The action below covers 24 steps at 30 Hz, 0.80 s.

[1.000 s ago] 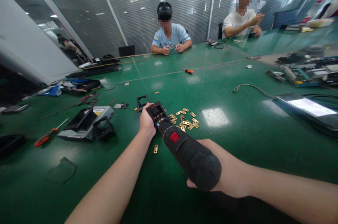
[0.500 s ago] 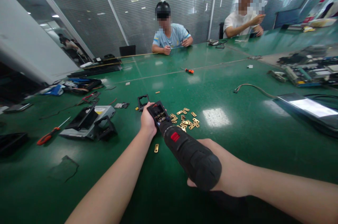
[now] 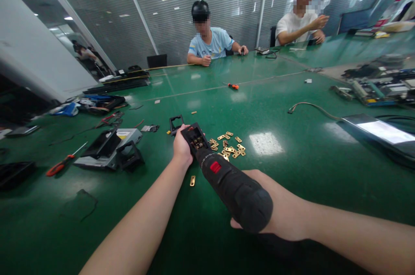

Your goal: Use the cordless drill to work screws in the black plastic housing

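My right hand (image 3: 275, 206) is wrapped round a black cordless drill (image 3: 233, 188) with a red switch on top. Its nose points away from me into a black plastic housing (image 3: 193, 134) with brass-coloured metal parts inside. That housing is gripped in my left hand (image 3: 182, 147), whose fingers go out of sight underneath. The drill's body hides its tip. Just right of the housing lie several small brass plates (image 3: 229, 150) with holes. A single brass plate (image 3: 192, 180) lies nearer me, and a black plastic frame (image 3: 176, 123) stands just beyond my left hand.
To the left are an orange-handled screwdriver (image 3: 60, 165), a grey metal case (image 3: 97, 160) and another black frame (image 3: 129, 156). A second screwdriver (image 3: 232, 86) lies further off. A flat device with a cable (image 3: 382, 132) sits at right. Two people (image 3: 210, 43) sit across the green table (image 3: 292, 171).
The person in light blue has moved one hand to the right and holds a small dark thing. My hands, the drill and the housing look almost unmoved.
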{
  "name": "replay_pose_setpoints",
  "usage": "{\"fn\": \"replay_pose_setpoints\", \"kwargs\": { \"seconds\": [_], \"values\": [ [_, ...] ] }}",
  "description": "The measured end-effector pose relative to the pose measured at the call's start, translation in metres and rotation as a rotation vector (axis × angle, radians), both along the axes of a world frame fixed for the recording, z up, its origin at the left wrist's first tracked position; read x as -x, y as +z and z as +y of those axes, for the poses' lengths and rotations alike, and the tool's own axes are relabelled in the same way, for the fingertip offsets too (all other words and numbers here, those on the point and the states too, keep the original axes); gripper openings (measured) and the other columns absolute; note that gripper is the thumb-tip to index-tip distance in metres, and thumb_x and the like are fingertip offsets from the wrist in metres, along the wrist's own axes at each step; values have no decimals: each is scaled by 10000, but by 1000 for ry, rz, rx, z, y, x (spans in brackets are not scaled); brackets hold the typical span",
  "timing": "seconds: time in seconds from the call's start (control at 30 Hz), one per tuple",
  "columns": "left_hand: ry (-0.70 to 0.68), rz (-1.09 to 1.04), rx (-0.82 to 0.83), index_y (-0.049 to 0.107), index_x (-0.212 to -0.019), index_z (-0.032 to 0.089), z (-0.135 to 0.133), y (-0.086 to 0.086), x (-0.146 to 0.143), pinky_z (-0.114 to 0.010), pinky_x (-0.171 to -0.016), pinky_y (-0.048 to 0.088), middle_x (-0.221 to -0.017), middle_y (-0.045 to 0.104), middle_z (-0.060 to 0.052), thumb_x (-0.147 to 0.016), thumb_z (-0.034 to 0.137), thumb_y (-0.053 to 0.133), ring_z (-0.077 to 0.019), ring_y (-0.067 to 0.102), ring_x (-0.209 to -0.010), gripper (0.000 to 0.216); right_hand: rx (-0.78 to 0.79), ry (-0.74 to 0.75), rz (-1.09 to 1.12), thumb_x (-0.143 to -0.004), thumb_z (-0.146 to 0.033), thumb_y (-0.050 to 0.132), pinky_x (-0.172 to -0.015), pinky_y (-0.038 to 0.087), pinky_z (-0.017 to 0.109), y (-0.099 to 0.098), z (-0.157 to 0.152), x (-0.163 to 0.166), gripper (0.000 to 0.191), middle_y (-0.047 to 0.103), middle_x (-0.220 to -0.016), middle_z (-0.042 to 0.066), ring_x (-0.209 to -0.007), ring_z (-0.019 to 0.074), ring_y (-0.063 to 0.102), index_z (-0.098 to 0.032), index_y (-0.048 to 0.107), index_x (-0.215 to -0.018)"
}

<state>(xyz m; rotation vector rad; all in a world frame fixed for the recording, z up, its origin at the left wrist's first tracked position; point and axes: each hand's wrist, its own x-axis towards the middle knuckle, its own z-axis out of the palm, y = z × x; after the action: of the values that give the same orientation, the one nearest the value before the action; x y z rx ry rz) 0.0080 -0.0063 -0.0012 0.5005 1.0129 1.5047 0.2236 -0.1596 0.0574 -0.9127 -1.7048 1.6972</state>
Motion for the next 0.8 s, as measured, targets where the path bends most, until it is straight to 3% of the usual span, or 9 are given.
{"fn": "replay_pose_setpoints", "kwargs": {
  "seconds": [0.8],
  "values": [
    [-10, 11, -8, 615, -894, 200, -1, 1, 0, -357, -624, 573, -713, 712, -38, -899, 431, 583, -240, 722, -624, 233, 1, -3, -19, -643, -79, 826, -604, 432, 235, 1, -1, 0, 316, 579, -734, -56, -658, 118, 466, -162, 584, -827]
  ]
}}
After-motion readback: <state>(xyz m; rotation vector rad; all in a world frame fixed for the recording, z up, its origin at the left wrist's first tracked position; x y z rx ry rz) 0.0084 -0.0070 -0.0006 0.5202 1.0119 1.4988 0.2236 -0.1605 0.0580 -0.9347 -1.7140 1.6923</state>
